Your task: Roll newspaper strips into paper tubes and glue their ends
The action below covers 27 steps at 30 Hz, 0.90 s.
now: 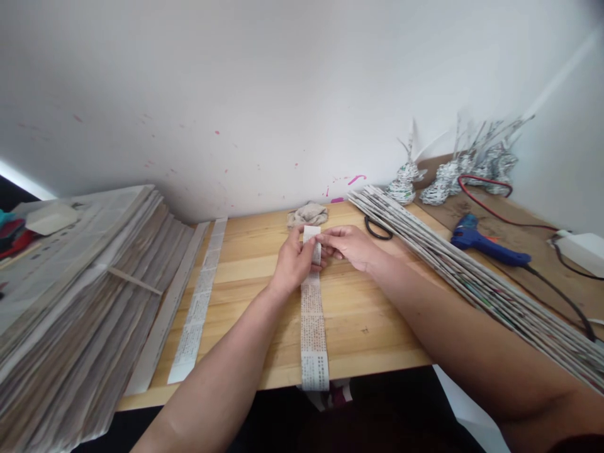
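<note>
A long narrow strip of newspaper [313, 327] lies lengthwise on the wooden table [372, 314], its near end hanging over the front edge. My left hand [293, 263] pinches the strip's far end from the left, fingers closed on it. My right hand [349, 245] holds the same far end from the right, fingertips pressed on the paper's top corner. Both hands meet at the strip's far end, close to a crumpled grey rag [307, 214] by the wall.
A tall stack of newspapers [70, 302] fills the left side, with another cut strip [201, 302] beside it. A bundle of rolled paper tubes [476, 283] lies diagonally at right. Behind it are black scissors [376, 229], a blue glue gun [486, 245] with cord, and woven paper shapes [448, 179].
</note>
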Motion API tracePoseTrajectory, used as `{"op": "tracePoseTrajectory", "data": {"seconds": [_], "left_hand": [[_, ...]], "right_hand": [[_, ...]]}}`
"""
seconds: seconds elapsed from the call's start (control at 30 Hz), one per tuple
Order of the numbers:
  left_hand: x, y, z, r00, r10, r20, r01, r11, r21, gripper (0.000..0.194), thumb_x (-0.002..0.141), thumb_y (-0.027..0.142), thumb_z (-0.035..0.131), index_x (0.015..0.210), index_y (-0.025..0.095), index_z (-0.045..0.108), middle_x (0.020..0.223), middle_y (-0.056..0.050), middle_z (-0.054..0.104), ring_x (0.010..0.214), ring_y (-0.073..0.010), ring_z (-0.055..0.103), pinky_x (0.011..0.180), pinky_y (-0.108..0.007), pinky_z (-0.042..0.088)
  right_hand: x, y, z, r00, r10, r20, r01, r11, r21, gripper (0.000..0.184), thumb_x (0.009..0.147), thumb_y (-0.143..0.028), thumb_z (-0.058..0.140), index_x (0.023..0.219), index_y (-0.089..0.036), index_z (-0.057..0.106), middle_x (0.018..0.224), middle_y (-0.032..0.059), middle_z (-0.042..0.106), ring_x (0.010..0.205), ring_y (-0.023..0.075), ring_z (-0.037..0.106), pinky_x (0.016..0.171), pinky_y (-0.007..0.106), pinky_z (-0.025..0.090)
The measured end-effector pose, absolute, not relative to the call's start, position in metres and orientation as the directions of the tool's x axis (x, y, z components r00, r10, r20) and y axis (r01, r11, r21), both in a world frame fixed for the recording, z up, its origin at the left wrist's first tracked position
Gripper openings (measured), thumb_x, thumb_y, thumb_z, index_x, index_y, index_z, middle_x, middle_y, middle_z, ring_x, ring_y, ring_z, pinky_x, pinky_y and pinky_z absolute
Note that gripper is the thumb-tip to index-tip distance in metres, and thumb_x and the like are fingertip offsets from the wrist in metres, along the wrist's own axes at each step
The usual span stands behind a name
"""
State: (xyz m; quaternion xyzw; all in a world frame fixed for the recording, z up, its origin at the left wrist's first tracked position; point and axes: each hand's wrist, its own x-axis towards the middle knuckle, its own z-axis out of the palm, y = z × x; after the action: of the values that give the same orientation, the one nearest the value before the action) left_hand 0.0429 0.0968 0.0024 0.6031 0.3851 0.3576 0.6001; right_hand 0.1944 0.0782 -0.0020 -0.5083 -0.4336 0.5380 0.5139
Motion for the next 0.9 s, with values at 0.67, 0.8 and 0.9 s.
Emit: {"op": "tracePoseTrajectory", "data": {"seconds": [0.67, 0.8, 0.9], "left_hand": [[0.044, 0.101, -0.005, 0.463, 0.880, -0.102, -0.071, 0.152, 0.986, 0.021, 0.090, 0.035, 0.052, 0.101, 0.018, 0.053, 0.069, -0.004, 0.069, 0.057, -0.0181, 0.068, 0.053, -0.031, 0.056], [0.044, 0.101, -0.004, 0.443, 0.891, -0.102, -0.087, 0.156, 0.984, 0.027, 0.088, 0.041, 0.056, 0.101, 0.018, 0.056, 0.071, -0.005, 0.068, 0.058, -0.0183, 0.067, 0.051, -0.030, 0.056], [0.045, 0.100, -0.003, 0.419, 0.903, -0.100, -0.090, 0.151, 0.984, 0.025, 0.089, 0.040, 0.055, 0.099, 0.018, 0.056, 0.071, -0.005, 0.068, 0.059, -0.0187, 0.067, 0.051, -0.031, 0.056]], "right_hand": [[0.191, 0.076, -0.002, 0.037, 0.998, -0.052, 0.001, -0.053, -0.999, 0.039, 0.064, -0.052, 0.077, 0.065, -0.015, 0.063, 0.055, -0.0030, 0.051, 0.050, 0.0083, 0.040, 0.047, 0.025, 0.027], [0.188, 0.077, -0.007, 0.066, 0.997, -0.035, -0.001, -0.035, -0.999, 0.038, 0.066, -0.051, 0.077, 0.064, -0.017, 0.060, 0.055, -0.0031, 0.051, 0.049, 0.0090, 0.042, 0.047, 0.025, 0.031], [0.186, 0.078, -0.011, 0.069, 0.998, -0.016, -0.005, -0.016, -1.000, 0.038, 0.069, -0.051, 0.075, 0.064, -0.017, 0.058, 0.055, -0.0032, 0.051, 0.049, 0.0099, 0.045, 0.048, 0.026, 0.036]]}}
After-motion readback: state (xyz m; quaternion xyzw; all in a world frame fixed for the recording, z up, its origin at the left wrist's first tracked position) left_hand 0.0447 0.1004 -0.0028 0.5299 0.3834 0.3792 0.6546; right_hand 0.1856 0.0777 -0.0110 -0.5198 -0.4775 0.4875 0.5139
